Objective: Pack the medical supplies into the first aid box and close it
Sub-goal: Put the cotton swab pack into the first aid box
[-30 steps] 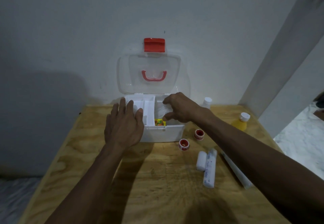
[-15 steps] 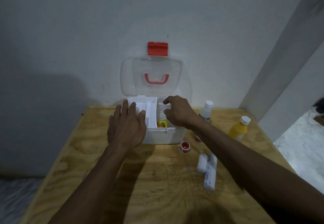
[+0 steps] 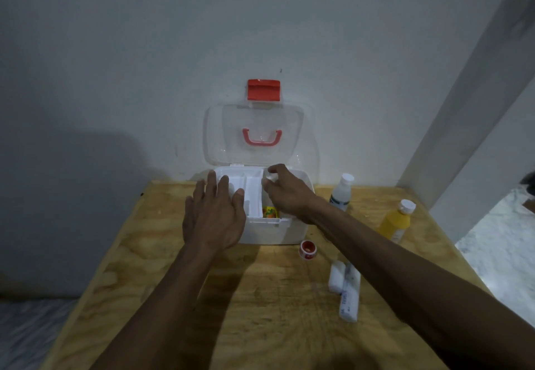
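Observation:
The white first aid box (image 3: 272,232) stands at the table's far edge, its clear lid (image 3: 257,135) with red handle and red latch propped open against the wall. A white divider tray sits inside, and a small orange-yellow packet (image 3: 269,212) lies in the front right compartment. My left hand (image 3: 212,216) rests flat on the box's left front corner, fingers spread. My right hand (image 3: 285,193) hovers over the right compartment with fingers curled and nothing visible in them. On the table to the right lie a small red tape roll (image 3: 308,249), a short white roll (image 3: 336,277) and a long white wrapped roll (image 3: 349,301).
A white bottle (image 3: 341,193) and a yellow bottle with a white cap (image 3: 396,222) stand right of the box. The plywood table (image 3: 260,311) abuts a white wall. A white pillar rises at the right, with pale floor beyond the table's right edge.
My right hand has drawn back and up from inside the right compartment, leaving the orange-yellow packet there. My view has shifted, so the white bottle now shows fully. My left hand stays on the box.

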The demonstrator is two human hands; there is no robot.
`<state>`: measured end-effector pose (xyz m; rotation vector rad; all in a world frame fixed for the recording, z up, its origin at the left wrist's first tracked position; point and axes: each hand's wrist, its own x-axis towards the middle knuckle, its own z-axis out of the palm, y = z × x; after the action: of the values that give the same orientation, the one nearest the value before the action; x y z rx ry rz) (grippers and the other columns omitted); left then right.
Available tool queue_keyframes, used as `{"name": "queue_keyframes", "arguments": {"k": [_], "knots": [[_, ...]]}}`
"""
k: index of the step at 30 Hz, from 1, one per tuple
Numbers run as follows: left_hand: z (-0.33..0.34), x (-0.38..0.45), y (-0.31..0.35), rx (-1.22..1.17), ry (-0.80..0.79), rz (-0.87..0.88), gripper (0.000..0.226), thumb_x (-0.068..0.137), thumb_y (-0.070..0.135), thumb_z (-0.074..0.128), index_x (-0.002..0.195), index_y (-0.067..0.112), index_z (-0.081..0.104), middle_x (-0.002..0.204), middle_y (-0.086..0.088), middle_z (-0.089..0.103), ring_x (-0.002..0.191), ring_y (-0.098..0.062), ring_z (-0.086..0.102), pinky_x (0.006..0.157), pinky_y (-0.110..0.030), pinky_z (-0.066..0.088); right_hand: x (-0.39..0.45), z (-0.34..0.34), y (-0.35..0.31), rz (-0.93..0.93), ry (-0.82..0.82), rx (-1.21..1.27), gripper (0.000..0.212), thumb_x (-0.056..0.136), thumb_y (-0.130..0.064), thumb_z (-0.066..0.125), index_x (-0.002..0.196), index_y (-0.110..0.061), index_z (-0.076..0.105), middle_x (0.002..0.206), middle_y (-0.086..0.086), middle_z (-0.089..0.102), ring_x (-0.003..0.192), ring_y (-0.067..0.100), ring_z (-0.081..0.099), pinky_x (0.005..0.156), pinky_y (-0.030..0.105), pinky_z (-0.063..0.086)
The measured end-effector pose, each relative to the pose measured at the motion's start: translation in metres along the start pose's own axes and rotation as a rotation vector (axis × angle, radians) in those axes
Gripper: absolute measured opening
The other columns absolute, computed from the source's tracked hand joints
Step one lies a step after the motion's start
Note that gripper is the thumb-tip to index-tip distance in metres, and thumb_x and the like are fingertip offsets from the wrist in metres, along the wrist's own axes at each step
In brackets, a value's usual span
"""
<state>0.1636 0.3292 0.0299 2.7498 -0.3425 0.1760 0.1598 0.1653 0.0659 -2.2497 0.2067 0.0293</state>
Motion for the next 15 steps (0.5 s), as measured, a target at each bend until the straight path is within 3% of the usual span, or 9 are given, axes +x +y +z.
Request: {"name": "queue_keyframes", "arguments": {"k": [3,6,10,15], "knots": [[0.000,0.000,0.001,0.008,-0.001,-0.008,0.062,0.100,0.051,0.015,0.153,0.018,0.021,0.164,-0.008,0.012,0.151,-0.031,0.012,0.120,-0.052,0.018,0.003,0.005,-0.001,0.013,-0.039,0.025,0.043,0.102,-0.036,0.039,0.141,-0.022,0.028,0.120,0.008,0.057,0.096,0.020,0.055,0.076,0.028,0.043],[-0.001,0.000,0.001,0.006,-0.006,-0.011,0.061,0.101,0.050,0.017,0.153,0.018,0.021,0.165,-0.007,0.012,0.151,-0.030,0.011,0.120,-0.052,0.018,0.003,0.009,-0.001,-0.002,-0.031,0.019,0.041,0.103,-0.035,0.037,0.141,-0.021,0.027,0.112,0.004,0.053,0.089,0.016,0.054,0.062,0.020,0.040],[-0.001,0.000,0.001,0.008,-0.011,-0.017,0.061,0.101,0.051,0.018,0.153,0.020,0.020,0.165,-0.006,0.011,0.151,-0.030,0.012,0.121,-0.052,0.017,0.012,0.011,0.002,0.012,0.035,0.053,0.038,0.101,-0.043,0.036,0.133,-0.024,0.027,0.126,0.010,0.051,0.099,0.021,0.055,0.074,0.027,0.044],[-0.001,0.001,0.002,0.020,-0.013,-0.013,0.061,0.100,0.051,0.018,0.152,0.020,0.021,0.165,-0.006,0.012,0.151,-0.030,0.014,0.120,-0.053,0.019,0.019,0.011,0.005,0.032,0.031,0.066,0.035,0.101,-0.045,0.036,0.128,-0.026,0.025,0.127,0.008,0.043,0.102,0.021,0.051,0.077,0.029,0.045]]}}
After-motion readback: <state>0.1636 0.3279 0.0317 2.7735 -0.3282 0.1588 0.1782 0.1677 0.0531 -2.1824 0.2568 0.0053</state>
